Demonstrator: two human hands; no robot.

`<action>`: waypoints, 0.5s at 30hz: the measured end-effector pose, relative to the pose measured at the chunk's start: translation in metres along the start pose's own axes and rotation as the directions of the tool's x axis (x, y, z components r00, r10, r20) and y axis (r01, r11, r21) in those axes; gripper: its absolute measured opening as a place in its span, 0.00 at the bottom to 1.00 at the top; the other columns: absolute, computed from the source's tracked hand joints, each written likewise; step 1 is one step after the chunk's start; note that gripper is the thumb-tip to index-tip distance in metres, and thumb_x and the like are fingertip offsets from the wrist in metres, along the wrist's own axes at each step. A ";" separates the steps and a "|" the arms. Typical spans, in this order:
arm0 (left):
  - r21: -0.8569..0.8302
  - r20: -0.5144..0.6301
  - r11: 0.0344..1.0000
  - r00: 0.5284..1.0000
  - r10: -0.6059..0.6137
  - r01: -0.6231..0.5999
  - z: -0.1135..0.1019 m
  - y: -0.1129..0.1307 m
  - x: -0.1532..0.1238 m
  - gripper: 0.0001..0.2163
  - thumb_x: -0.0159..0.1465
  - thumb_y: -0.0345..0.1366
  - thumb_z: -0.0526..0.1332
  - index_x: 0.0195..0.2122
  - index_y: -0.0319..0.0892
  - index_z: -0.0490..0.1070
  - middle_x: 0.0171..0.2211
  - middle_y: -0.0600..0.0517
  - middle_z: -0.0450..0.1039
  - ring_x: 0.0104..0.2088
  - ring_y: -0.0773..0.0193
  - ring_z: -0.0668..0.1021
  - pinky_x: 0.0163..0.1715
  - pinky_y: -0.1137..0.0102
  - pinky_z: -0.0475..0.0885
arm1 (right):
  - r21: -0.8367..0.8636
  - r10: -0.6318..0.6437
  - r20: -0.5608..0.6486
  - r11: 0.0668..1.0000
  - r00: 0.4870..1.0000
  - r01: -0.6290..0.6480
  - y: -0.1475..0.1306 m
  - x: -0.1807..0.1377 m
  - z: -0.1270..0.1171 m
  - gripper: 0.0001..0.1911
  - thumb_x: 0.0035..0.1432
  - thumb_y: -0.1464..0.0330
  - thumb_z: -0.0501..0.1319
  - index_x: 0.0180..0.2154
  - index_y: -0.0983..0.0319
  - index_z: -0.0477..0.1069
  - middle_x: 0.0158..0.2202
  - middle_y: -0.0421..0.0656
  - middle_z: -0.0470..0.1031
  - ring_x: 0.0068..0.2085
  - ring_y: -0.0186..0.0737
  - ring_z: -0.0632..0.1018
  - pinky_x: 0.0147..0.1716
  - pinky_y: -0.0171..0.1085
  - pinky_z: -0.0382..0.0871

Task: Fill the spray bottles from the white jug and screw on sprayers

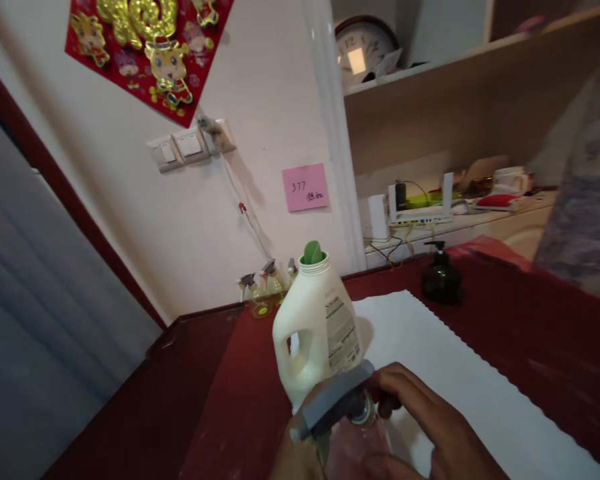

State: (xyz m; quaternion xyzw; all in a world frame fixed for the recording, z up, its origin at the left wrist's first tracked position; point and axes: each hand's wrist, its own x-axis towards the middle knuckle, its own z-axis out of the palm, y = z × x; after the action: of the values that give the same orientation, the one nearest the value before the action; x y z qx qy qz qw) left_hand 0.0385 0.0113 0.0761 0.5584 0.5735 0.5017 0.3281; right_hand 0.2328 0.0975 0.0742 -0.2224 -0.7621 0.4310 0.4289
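Observation:
At the bottom centre is a spray bottle (pixel 353 450) with a pinkish clear body and a grey trigger head (pixel 337 397), tilted in my hands. My right hand (pixel 430 417) is closed on it, with curled fingers by the neck and the thumb lower on the body. From the left, my left hand (pixel 297 450) wraps the head and trigger side; it is blurred and most of its fingers are hidden. Just beyond stands a large cream detergent jug (pixel 305 320) with an open-sided handle. Its threaded neck shows a green spout (pixel 313 253) and has no cap over it.
Several small spray bottles (pixel 260 300) stand by the wall behind the jug. White paper (pixel 445 373) covers part of the dark red table (pixel 220 413). A dark pump bottle (pixel 441 277) stands at the right, before a shelf with a white router (pixel 420 213).

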 end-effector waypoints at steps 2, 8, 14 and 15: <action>0.029 0.052 0.999 0.998 0.035 -0.037 0.013 -0.004 0.014 0.14 0.70 0.43 0.63 0.54 0.47 0.74 0.55 0.46 0.75 0.50 0.54 0.79 0.50 0.55 0.78 | -0.081 0.045 -0.029 0.996 0.999 -0.047 -0.005 0.000 -0.008 0.15 0.52 0.73 0.67 0.42 0.54 0.74 0.39 0.40 0.75 0.41 0.44 0.78 0.41 0.38 0.74; 0.102 0.155 0.985 0.980 0.121 -0.138 0.041 -0.021 0.049 0.19 0.58 0.45 0.71 0.51 0.58 0.79 0.46 0.51 0.82 0.51 0.43 0.81 0.56 0.48 0.76 | -0.216 -0.041 -0.135 0.976 0.990 0.011 0.001 -0.005 -0.030 0.07 0.55 0.71 0.64 0.32 0.57 0.67 0.36 0.41 0.71 0.38 0.44 0.75 0.36 0.39 0.72; 0.192 0.148 0.962 0.975 0.168 -0.195 0.049 -0.031 0.048 0.38 0.45 0.33 0.75 0.60 0.51 0.72 0.58 0.45 0.76 0.59 0.37 0.75 0.62 0.44 0.69 | -0.172 -0.178 -0.361 0.977 0.915 0.123 -0.008 -0.001 -0.055 0.06 0.58 0.68 0.66 0.34 0.55 0.69 0.35 0.38 0.73 0.37 0.41 0.78 0.36 0.37 0.74; 0.213 0.132 0.956 0.975 0.176 -0.201 0.049 -0.034 0.047 0.39 0.45 0.31 0.74 0.61 0.51 0.71 0.59 0.45 0.75 0.60 0.38 0.75 0.63 0.44 0.68 | -0.150 -0.191 -0.409 0.979 0.893 0.141 -0.011 0.000 -0.060 0.05 0.60 0.65 0.66 0.35 0.55 0.70 0.34 0.38 0.74 0.37 0.41 0.79 0.35 0.36 0.75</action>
State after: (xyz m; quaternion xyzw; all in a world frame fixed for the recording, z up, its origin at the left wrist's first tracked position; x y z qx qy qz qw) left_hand 0.0662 0.0713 0.0392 0.6714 0.5513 0.4304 0.2449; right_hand 0.2837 0.1200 0.0995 -0.2688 -0.6915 0.2897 0.6046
